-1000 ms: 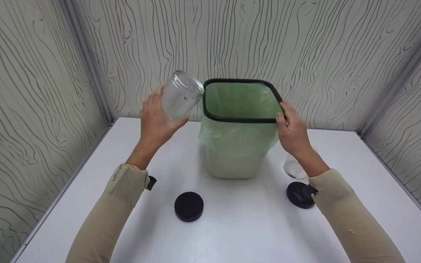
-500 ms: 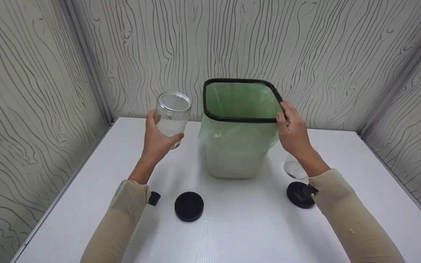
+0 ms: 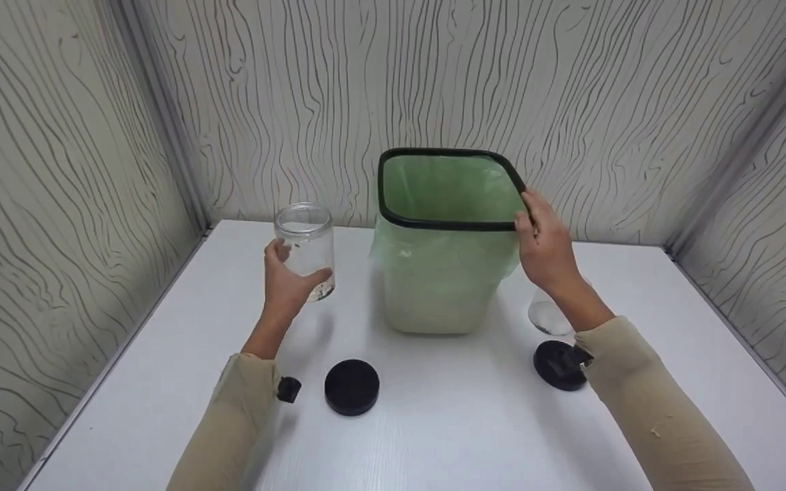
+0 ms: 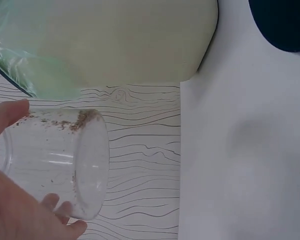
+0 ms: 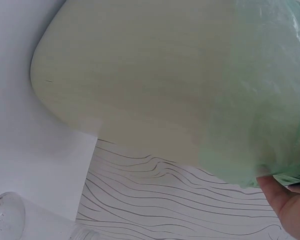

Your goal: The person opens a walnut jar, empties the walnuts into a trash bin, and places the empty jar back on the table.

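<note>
My left hand [image 3: 285,281] grips a clear jar [image 3: 311,252] around its side, upright and lidless, above the table left of the bin. Brown crumbs cling inside this jar [image 4: 60,160], mostly along one wall and near the base, in the left wrist view. With my right hand [image 3: 548,242] I hold the right side of the black rim [image 3: 461,225] of a pale trash bin [image 3: 434,300], the thumb on the near side. A green bag [image 3: 447,187] lines the bin and hangs over its outside.
A second clear jar [image 3: 547,315] stands behind my right wrist, partly hidden; specks show in it. One black lid [image 3: 352,387] lies on the white table [image 3: 434,436] at front centre. Another black lid [image 3: 557,365] is near my right cuff. Wood-patterned walls enclose the back and sides.
My left hand has lowered the jar away from the bin's rim, down and to the left, turning it from tipped to upright. The right hand stays on the rim.
</note>
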`<state>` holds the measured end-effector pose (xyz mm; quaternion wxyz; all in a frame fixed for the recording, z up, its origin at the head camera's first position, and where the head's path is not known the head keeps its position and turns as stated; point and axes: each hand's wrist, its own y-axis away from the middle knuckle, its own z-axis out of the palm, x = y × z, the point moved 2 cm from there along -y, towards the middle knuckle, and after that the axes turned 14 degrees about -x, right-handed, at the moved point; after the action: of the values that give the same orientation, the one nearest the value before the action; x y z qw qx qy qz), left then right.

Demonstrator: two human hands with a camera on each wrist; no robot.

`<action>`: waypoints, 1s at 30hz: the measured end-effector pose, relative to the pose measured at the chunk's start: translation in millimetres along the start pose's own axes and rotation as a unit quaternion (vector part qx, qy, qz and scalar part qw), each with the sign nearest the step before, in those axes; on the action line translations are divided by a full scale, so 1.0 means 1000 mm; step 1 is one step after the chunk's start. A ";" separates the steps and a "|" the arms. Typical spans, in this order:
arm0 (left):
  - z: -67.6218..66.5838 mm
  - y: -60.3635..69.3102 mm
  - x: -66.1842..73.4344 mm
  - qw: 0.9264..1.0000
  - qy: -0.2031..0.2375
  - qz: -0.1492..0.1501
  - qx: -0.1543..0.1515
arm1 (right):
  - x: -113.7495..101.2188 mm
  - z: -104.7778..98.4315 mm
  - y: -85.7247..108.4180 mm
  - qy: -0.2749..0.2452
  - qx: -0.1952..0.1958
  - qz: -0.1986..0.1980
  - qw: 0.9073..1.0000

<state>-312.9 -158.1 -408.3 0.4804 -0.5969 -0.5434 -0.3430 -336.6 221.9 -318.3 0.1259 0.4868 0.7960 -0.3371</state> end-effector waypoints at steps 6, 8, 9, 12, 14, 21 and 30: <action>-0.002 0.002 -0.013 0.999 -0.006 -0.036 -0.007 | -0.001 0.000 0.000 -0.002 -0.002 -0.002 1.000; -0.003 0.003 -0.017 0.999 -0.008 -0.044 -0.010 | -0.002 0.000 0.000 0.000 -0.001 -0.004 1.000; -0.003 0.003 -0.019 0.999 -0.010 -0.047 -0.011 | -0.002 0.000 -0.001 0.001 0.000 -0.005 1.000; -0.002 0.004 -0.023 0.998 -0.011 -0.060 -0.017 | -0.002 0.000 0.000 0.003 0.003 -0.006 1.000; -0.001 0.005 -0.027 0.997 -0.012 -0.071 -0.022 | -0.001 0.000 0.000 0.004 0.005 -0.006 1.000; 0.001 0.007 -0.038 0.992 -0.006 -0.116 -0.040 | 0.000 0.000 0.000 0.005 0.005 -0.002 1.000; 0.001 0.008 -0.047 0.986 -0.026 -0.154 -0.051 | -0.001 0.000 0.000 0.004 0.002 -0.004 1.000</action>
<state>-313.1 -172.0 -453.7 0.3761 -0.5386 -0.6230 -0.4246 -336.3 220.7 -317.8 0.1202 0.4853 0.7975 -0.3376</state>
